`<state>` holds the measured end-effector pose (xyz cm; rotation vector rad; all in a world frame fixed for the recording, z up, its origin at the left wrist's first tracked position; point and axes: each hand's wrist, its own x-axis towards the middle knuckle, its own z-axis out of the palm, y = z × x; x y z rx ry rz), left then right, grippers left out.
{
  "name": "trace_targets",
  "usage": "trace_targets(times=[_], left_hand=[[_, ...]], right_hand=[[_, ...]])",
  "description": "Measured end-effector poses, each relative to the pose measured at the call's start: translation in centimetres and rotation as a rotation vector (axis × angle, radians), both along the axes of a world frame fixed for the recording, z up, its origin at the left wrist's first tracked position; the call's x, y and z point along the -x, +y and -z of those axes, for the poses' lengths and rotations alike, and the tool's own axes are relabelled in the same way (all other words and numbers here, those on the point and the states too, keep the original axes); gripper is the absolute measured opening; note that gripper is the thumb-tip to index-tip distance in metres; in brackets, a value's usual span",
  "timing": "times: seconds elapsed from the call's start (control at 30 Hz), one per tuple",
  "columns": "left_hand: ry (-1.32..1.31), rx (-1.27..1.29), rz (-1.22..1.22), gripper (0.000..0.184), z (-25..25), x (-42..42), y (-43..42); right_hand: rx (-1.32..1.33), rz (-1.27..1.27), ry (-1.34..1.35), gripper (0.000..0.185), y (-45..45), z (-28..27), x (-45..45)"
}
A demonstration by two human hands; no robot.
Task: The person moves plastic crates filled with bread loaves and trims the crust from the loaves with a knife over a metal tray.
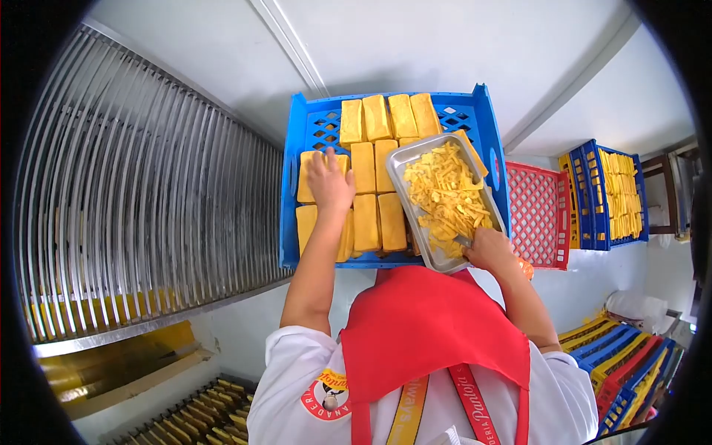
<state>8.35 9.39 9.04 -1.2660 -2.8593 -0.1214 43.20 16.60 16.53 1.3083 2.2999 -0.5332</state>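
Observation:
Rows of yellow rectangular loaves [365, 222] fill much of a blue plastic crate [295, 133] in front of me. My left hand [331, 180] lies over a loaf at the crate's left side, its fingers spread across the top. A shallow metal tray [412, 222], tilted to the right, rests over the crate's right part and covers some loaves. Yellow strips and broken pieces [445, 193] are heaped in it. At the tray's lower right corner my right hand [491, 250] is closed on the rim, its fingertips partly hidden beside the pieces.
A rack of metal trays [148, 185] stands close on the left. To the right are a red crate [538, 215] and a blue crate [593, 200] of yellow pieces. Stacked coloured crates [619, 363] stand at lower right, and a rack of browned strips [196, 415] at lower left.

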Motion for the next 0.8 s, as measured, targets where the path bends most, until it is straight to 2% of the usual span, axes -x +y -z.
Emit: trace_targets(times=[0.03,0.07,0.13,0.27,0.43,0.53,0.67,0.73,0.8], left_hand=[[0.008,-0.169,0.136,0.084,0.7,0.0,0.3],[0.005,-0.166,0.136,0.084,-0.2,-1.0,0.8],[-0.401,0.024,0.127,0.076,-1.7,-3.6,2.3],[-0.323,-0.026,0.026,0.073,-1.0,-5.0,3.9],[-0.448,0.093,-0.161,0.091,-2.6,-4.1,6.6],[-0.461,0.062,-0.225,0.095,-2.3,-4.6,7.3],[-0.459,0.020,-0.229,0.098,-1.9,-4.6,7.5],[-0.526,0.182,-0.258,0.103,-2.4,-3.8,8.2],[-0.519,0.183,-0.251,0.105,-2.1,-4.1,8.3]], right_hand=[[0.000,0.003,0.012,0.043,-0.1,-0.2,0.0],[-0.001,0.005,0.023,0.045,-0.3,-0.4,0.1],[0.005,0.005,0.018,0.045,-0.2,-0.4,0.1],[0.009,0.024,-0.003,0.043,-0.1,-0.9,0.3],[-0.026,0.062,0.107,0.042,-0.5,0.0,-0.8],[0.000,0.091,0.172,0.044,-0.6,0.0,-1.3],[0.056,0.106,0.189,0.047,-0.7,-1.1,-1.1],[0.067,0.116,0.191,0.048,-0.7,-0.7,-1.4],[0.071,0.121,0.199,0.048,-0.6,-1.0,-1.4]])
